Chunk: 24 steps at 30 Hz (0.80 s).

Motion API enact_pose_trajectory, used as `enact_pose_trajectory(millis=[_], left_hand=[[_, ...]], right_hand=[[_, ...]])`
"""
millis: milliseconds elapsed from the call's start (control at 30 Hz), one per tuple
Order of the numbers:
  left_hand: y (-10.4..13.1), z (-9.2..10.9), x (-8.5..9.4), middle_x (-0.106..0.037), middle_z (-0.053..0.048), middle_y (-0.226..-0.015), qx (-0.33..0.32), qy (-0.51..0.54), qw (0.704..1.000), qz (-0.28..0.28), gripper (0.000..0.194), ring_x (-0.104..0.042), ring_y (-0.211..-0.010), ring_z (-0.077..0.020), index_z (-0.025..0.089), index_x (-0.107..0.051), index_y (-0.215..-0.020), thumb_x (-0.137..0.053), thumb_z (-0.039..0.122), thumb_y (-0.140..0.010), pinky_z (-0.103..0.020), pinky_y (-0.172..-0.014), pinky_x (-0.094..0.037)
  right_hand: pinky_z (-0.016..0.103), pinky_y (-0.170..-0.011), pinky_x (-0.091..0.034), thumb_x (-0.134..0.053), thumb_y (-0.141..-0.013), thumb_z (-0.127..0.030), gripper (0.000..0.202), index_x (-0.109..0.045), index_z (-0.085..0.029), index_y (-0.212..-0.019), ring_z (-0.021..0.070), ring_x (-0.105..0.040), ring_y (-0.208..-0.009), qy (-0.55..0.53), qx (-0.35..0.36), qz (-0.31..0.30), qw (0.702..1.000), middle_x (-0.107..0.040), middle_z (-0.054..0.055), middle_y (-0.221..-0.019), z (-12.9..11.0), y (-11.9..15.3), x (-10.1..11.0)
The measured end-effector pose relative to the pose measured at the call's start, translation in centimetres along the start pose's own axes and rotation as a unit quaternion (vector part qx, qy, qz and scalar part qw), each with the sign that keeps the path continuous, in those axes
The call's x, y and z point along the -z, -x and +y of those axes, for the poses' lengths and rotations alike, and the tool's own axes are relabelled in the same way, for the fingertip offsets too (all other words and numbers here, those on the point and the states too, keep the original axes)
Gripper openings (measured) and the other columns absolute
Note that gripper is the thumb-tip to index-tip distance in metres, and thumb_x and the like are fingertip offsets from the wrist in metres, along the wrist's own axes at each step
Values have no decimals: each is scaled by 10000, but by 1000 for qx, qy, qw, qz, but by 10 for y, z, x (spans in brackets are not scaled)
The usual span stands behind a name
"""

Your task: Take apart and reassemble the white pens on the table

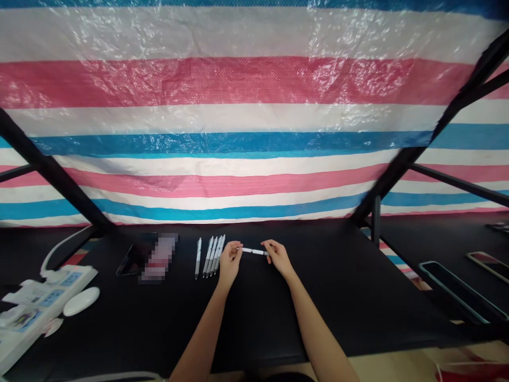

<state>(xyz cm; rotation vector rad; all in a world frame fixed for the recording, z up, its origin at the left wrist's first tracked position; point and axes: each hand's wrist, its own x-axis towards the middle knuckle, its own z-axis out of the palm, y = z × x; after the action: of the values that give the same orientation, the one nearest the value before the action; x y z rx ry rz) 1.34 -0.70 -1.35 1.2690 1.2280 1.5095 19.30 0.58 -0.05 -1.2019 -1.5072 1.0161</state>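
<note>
A white pen (253, 251) is held level between my two hands above the black table. The fingers of my left hand (230, 261) are closed on one end of it. At the other end, the fingertips of my right hand (277, 257) pinch its grey part. Just left of my left hand, several white pens with grey grips (213, 256) lie side by side, tips toward me. One more pen (198, 258) lies slightly apart at the left of that row.
On the black table (262, 318), a dark phone (133, 260) lies beside a blurred patch at the left. A white power strip (51, 300) and a white oval object (81, 301) are farther left. Phones (453, 291) lie at the right. Striped sheeting (238, 185) hangs behind, between black bars.
</note>
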Motion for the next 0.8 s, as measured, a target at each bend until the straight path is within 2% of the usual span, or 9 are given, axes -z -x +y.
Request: enact_pose_trajectory(millis=[133,333,633,800], left_hand=[[1,5,0,-663,-84,-925,4,11,1000,-3,247,-629,-863,-172,174,-568,-938,-628,295,-730,-290,-762,-478],[1,5,-1,-662,-77,-868,28,25,999,21,284,-648,-784,-175,163,-575,-901,-623,388,-734,-308,-726,-511],[1,3,-3,-630,-46,-826,62,45,997,26,329,-648,-685,-149,155,-575,-888,-647,416,-702,-317,-674,-558],[1,4,-3,-644,-61,-847,40,42,998,13,285,-646,-797,-175,164,-568,-903,-638,368,-716,-331,-723,-543]], right_hand=[[216,-428,-310,-459,-827,-507,397,-618,-146,-878,96,-397,-374,-6,8,6,1000,-421,-61,-393,0,0,0],[242,-543,-390,-549,-781,-452,313,-623,-160,-865,128,-499,-537,-18,48,17,999,-483,-30,-538,1,-1,0],[241,-563,-379,-617,-720,-400,267,-631,-173,-860,128,-501,-599,-27,55,16,998,-543,-1,-677,-4,-1,1],[234,-537,-379,-612,-726,-427,301,-624,-166,-875,122,-506,-547,-30,51,25,998,-512,-24,-591,-4,-1,1]])
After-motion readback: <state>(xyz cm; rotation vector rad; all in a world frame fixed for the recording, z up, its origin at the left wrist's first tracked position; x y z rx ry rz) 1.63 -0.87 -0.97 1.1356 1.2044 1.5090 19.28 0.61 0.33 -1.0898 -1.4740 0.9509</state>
